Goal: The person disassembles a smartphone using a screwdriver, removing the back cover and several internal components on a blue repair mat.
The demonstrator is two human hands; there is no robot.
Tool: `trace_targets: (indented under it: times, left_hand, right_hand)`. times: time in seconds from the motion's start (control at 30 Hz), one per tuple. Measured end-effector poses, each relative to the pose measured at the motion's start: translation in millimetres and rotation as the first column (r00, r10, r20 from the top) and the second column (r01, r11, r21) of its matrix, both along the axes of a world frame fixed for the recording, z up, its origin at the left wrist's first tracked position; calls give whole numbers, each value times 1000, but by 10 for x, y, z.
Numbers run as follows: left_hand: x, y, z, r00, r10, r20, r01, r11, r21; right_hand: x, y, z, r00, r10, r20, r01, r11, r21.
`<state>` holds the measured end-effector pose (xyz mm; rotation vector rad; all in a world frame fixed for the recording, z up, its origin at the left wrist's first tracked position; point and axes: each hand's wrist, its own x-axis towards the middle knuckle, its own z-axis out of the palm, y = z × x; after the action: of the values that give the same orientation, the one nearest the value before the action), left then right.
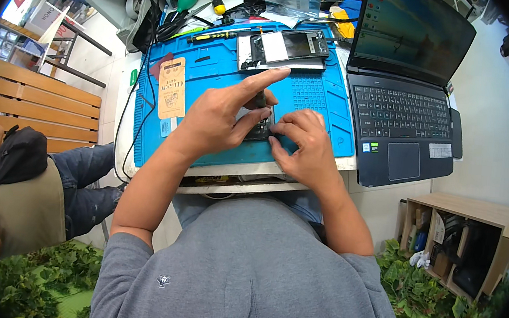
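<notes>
On a blue repair mat (209, 89) lies a small dark device (260, 132) that looks like an opened phone, partly covered by both hands. My left hand (214, 115) is closed over it, its forefinger stretched out and its thumb and other fingers around a short dark tool (260, 100) held upright. The tool's tip and exact kind are hidden. At the device's right edge, my right hand (307, 143) has its fingers bent and pressed together against that edge.
Behind the hands sits a box-like tray (249, 65) with phone parts. A brown paper packet (172, 88) lies left, and a yellow-black screwdriver (212, 38) farther back. An open laptop (404, 125) stands right. Black cables (146, 67) hang at the left edge. Another person (31, 191) sits left.
</notes>
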<state>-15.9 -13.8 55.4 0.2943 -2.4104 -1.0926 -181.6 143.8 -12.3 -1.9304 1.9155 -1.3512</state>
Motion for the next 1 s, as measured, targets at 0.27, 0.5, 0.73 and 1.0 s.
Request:
trace_targets:
  times: [0.27,0.5,0.73,1.0]
  left_hand:
    - [-2,-1,-34,1000,3,-14,-3,1000,2]
    - [31,4,-66,999,9,-30,-9,1000,9]
    - [63,-18,-85,999,17,-33,-16,1000,14]
    - [61,-38,-105,999,26,-30,-27,999,-36]
  right_hand:
    - [78,1,92,958,70,-279,-46,995,91]
    - [173,-86,214,907,122,-402,-42,978,203]
    - [191,-65,96,945,82,-317,-23,982,187]
    - [294,-51,59,959,34,-281,4,991,135]
